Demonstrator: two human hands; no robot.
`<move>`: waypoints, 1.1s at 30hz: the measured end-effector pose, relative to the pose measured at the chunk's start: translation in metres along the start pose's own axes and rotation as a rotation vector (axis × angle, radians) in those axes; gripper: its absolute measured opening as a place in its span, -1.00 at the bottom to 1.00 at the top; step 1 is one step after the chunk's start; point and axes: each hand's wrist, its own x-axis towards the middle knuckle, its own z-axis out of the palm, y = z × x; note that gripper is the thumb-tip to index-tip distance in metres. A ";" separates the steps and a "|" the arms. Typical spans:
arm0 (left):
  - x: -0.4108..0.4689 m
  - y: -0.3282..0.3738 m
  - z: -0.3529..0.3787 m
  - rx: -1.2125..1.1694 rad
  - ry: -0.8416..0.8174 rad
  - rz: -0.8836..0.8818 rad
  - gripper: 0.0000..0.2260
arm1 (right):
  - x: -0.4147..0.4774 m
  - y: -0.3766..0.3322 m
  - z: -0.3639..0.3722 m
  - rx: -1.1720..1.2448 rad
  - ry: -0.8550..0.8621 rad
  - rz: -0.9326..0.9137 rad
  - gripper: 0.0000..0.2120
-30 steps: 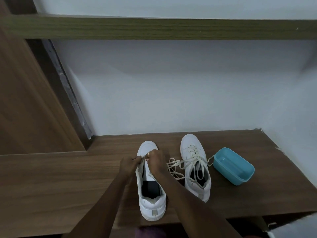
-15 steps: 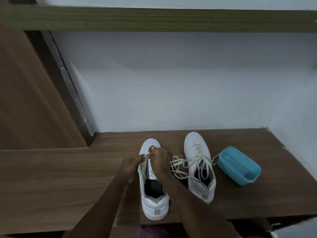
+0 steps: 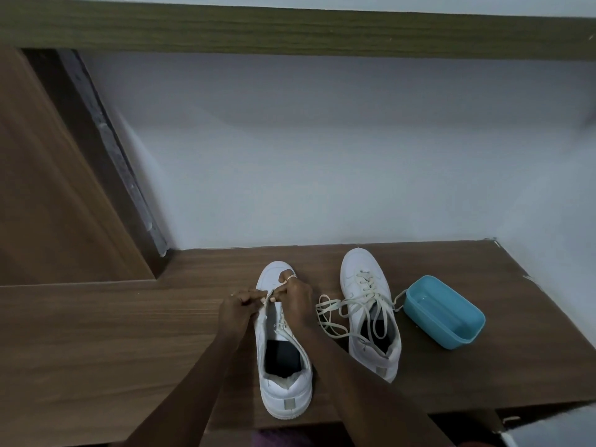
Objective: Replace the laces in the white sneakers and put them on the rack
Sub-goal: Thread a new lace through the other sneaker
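Over the last second my hands have barely shifted: my left hand (image 3: 240, 306) and right hand (image 3: 296, 295) stay close together at the front eyelets of the near sneaker (image 3: 283, 382), both pinching its lace (image 3: 280, 324). I judge the threading barely begun. The other sneaker (image 3: 361, 275) sits loosely laced beside it on the shelf (image 3: 129, 333).

Two forearms (image 3: 193, 375), bare along all their visible length, end in a bare left hand (image 3: 240, 306) and a bare right hand (image 3: 295, 296); a thin, pale metal ring (image 3: 291, 278) circles one finger of the right hand; a small pale glint on a left-hand finger is too small to tell ring from nail; a strip of purple-pink cloth (image 3: 274, 441) shows between the forearms, below the near edge of the wooden shelf (image 3: 96, 333); whether it is clothing cannot be told.
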 end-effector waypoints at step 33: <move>0.022 0.034 0.001 -0.587 0.376 -0.171 -0.72 | -0.042 -0.019 -0.023 -0.652 -0.130 -0.226 -0.53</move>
